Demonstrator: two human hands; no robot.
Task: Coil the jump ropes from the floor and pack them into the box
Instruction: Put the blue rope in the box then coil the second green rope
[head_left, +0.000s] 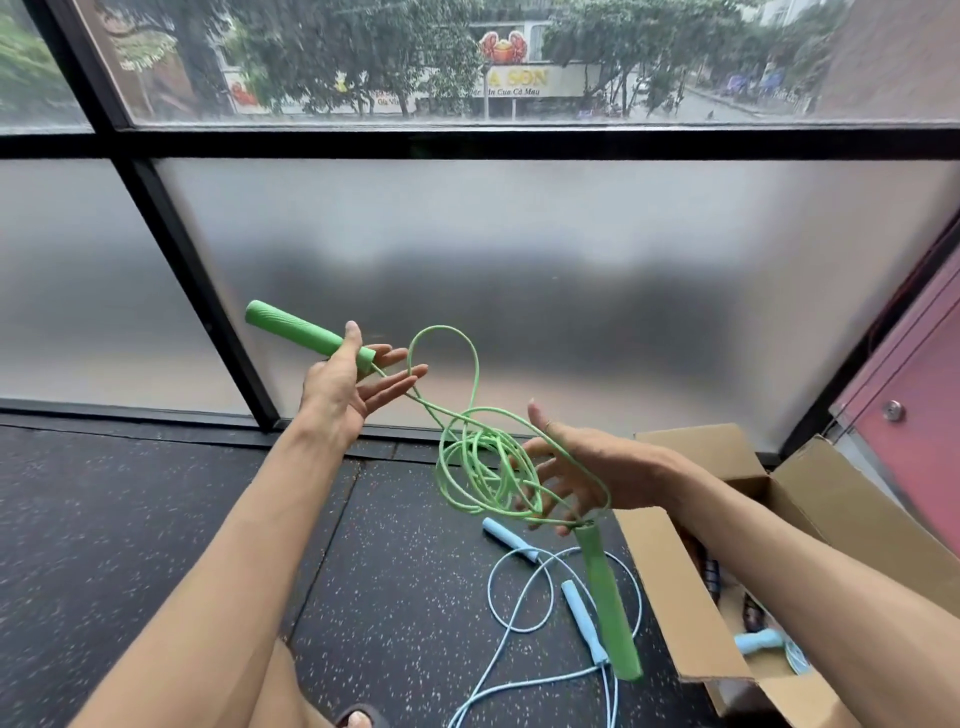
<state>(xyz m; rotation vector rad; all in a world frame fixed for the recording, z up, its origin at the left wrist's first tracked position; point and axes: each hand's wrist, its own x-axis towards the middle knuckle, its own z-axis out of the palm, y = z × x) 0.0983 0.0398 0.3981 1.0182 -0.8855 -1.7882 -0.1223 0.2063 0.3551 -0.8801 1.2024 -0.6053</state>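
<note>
My left hand (349, 388) is raised and pinches one green handle (306, 331) of the green jump rope (470, 457) between thumb and palm, fingers stretched out. The green cord loops in a loose tangle over my right hand (576, 475), whose fingers are spread inside the loops. The second green handle (608, 603) dangles below that hand. A light blue jump rope (524, 587) lies uncoiled on the dark floor underneath, both its handles visible. The open cardboard box (670, 587) stands at the right.
Inside the box lie a light blue item (759, 641) and darker things. A frosted glass window wall (519, 249) with black frames runs just ahead. A pink door (914, 410) is at the far right. My sandalled foot (358, 717) shows at the bottom edge.
</note>
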